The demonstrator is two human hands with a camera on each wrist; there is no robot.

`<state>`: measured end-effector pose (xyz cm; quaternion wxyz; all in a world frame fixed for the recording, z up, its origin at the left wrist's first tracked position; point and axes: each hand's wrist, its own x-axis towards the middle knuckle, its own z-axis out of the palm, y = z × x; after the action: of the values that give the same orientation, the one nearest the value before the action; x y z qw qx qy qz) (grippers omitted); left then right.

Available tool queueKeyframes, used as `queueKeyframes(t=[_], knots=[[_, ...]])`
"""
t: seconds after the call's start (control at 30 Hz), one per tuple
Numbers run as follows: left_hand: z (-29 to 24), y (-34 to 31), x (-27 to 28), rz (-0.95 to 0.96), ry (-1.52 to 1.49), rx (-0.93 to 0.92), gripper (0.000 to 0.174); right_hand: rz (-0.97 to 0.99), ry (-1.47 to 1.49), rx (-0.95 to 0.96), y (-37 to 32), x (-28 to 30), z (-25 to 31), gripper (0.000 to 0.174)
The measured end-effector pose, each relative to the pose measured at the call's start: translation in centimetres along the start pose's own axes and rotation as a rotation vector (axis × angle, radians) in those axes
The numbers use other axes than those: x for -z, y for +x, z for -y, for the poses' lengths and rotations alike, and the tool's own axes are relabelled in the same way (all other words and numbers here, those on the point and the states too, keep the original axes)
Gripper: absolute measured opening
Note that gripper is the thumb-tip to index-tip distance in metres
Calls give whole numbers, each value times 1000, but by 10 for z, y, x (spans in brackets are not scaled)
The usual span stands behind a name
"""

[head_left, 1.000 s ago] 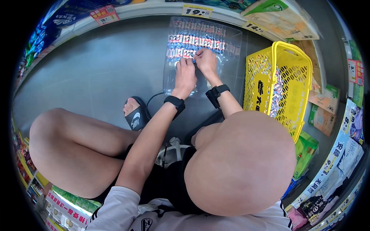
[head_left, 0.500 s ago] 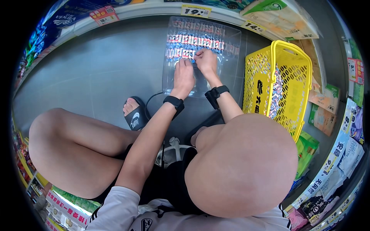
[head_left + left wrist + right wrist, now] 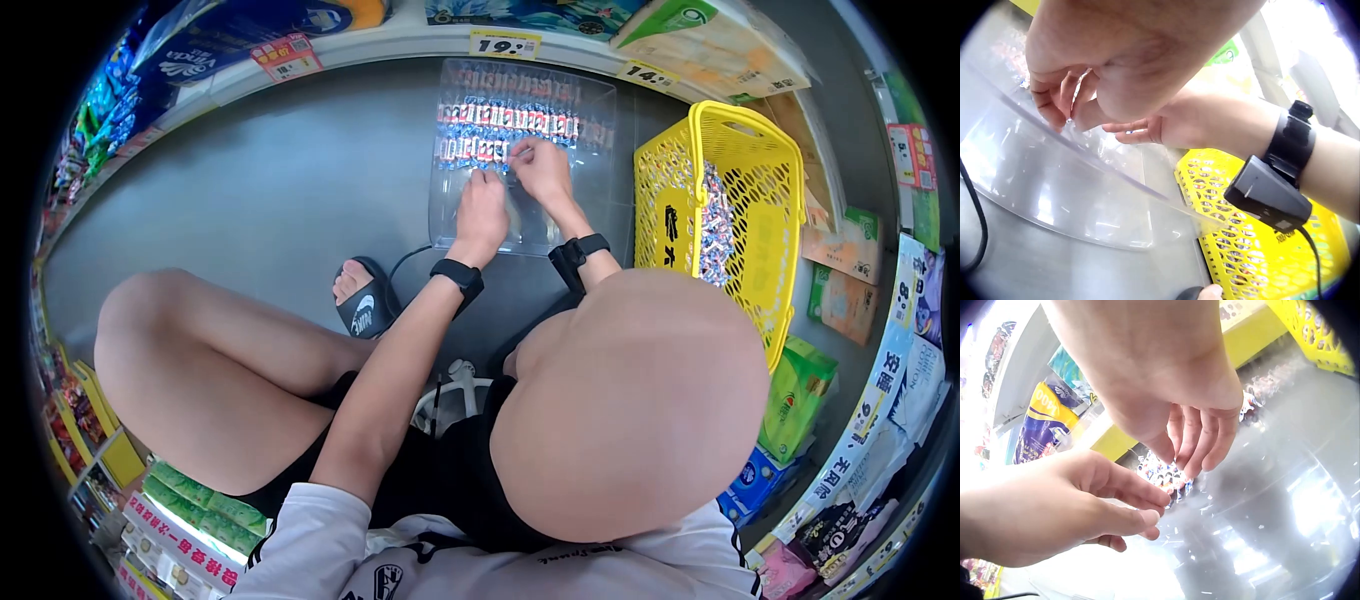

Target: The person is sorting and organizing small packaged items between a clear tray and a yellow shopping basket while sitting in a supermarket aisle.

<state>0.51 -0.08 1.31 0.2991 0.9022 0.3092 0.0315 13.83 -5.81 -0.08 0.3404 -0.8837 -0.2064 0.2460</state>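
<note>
Small wrapped candies [image 3: 485,151] stand in rows in a clear plastic box [image 3: 470,225]. My right hand [image 3: 545,172] is at the right part of the nearest row, fingers gently bent, thumb tip close to the index fingertip in the right wrist view; no candy shows between them. My left hand [image 3: 482,218] is just below that row, inside the box. In the right wrist view the left hand [image 3: 1054,506] has its thumb and fingers slightly apart, nothing visible between them. Candies [image 3: 1163,475] lie behind both hands' fingertips.
A yellow basket [image 3: 665,220] holding many similar candies [image 3: 716,230] stands right of the box. Store shelves with price tags [image 3: 505,43] curve beyond it. Green packages [image 3: 797,395] lie at the right. A sandalled foot [image 3: 365,305] is left of the hands.
The head view has shifted slightly. My left hand has drawn back a little from the nearest row, while my right hand stays by its right part.
</note>
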Motion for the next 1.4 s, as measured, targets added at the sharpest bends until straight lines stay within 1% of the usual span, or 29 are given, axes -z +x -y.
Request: queueKeyframes(t=[0.07, 0.1, 0.13, 0.17, 0.2, 0.23, 0.27, 0.33, 0.4, 0.47, 0.5, 0.57, 0.6, 0.67, 0.73, 0.8, 0.83, 0.9, 0.97, 1.0, 1.07, 1.13, 1.2, 1.27, 1.33, 1.37, 1.4], knots=[[-4, 0, 4, 86, -100, 1, 21, 77, -48, 37, -10, 14, 4, 14], [-2, 0, 1, 80, -102, -10, 21, 83, -80, 69, -17, 24, 11, 12], [-2, 0, -4, 80, -150, -76, 20, 63, -89, 73, -24, 37, 16, 12], [6, 0, -10, 86, -191, -126, 20, 40, -166, 57, -26, 39, 21, 12], [2, -1, -6, 85, -195, -135, 20, 10, -245, 38, -30, 47, 26, 13], [-13, -4, 7, 121, -233, -203, 18, -23, -235, 43, -38, 65, 34, 15], [-18, -6, 17, 159, -268, -247, 17, -25, -235, 45, -40, 69, 38, 15], [-53, -14, 51, 160, -307, -313, 17, -61, -245, 44, -50, 92, 44, 18], [-66, -12, 56, 163, -349, -342, 17, -87, -230, 55, -51, 98, 41, 19], [-76, 4, 49, 352, -339, -293, 15, -68, -311, 123, -61, 116, 46, 20], [-82, 4, 52, 364, -337, -300, 15, -74, -307, 111, -66, 120, 47, 20], [-96, 5, 61, 330, -287, -404, 15, -138, -352, 151, -73, 134, 49, 19], [-100, 5, 61, 332, -284, -412, 15, -146, -349, 149, -76, 141, 50, 19], [-112, 3, 61, 283, -366, -478, 15, -141, -271, 230, -84, 159, 49, 19], [-136, -4, 66, 302, -345, -504, 16, -184, -226, 204, -98, 178, 43, 19], [-152, -7, 79, 308, -331, -505, 16, -218, -188, 213, -107, 193, 48, 20], [-168, -7, 74, 325, -323, -537, 15, -289, -169, 129, -120, 210, 48, 20], [-177, -6, 77, 329, -318, -550, 15, -316, -170, 108, -127, 219, 48, 21], [-193, -5, 67, 266, -403, -660, 14, -336, -165, 69, -134, 238, 39, 24], [-201, -6, 63, 280, -404, -668, 14, -343, -164, 55, -136, 245, 34, 24], [-222, -3, 56, 270, -322, -732, 22, -398, -138, 46, -132, 262, 22, 19], [-246, -3, 51, 289, -335, -747, 22, -451, -177, 29, -135, 281, 18, 20], [-267, -4, 43, 367, -460, -706, 16, -410, -114, -102, -142, 302, 11, 19], [-285, -2, 31, 400, -429, -750, 17, -441, -118, -135, -135, 312, -16, 19], [-299, 1, 20, 468, -323, -832, 19, -435, -128, -273, -136, 322, -31, 20], [-305, 5, 12, 465, -242, -882, 18, -448, -161, -282, -139, 326, -38, 22], [-308, 10, 5, 472, -240, -884, 18, -449, -158, -289, -139, 329, -48, 22]])
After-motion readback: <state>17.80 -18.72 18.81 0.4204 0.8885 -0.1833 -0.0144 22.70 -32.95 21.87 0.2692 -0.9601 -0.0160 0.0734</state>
